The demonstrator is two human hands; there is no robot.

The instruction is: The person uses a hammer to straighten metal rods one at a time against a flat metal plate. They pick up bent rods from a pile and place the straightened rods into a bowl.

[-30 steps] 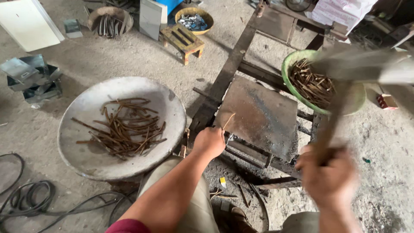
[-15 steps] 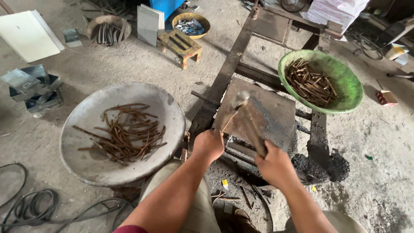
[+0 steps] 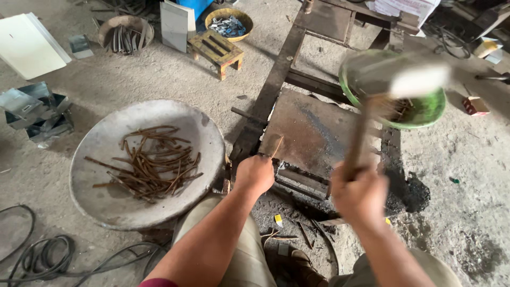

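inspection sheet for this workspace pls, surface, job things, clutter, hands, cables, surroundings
surface: dark steel plate on a metal frame, over a dusty concrete floor
job's things: thin rusty rod held on the plate; hammer raised, motion-blurred
clutter: grey pan of rusty rods to the left; green bowl with rods to the right; scraps by the feet
grippers: left hand pinches the rod at the plate's edge; right hand grips the hammer handle
cables: black cables coiled on the floor, lower left
surroundings: small wooden stool, yellow bowl of metal pieces, white board, metal boxes
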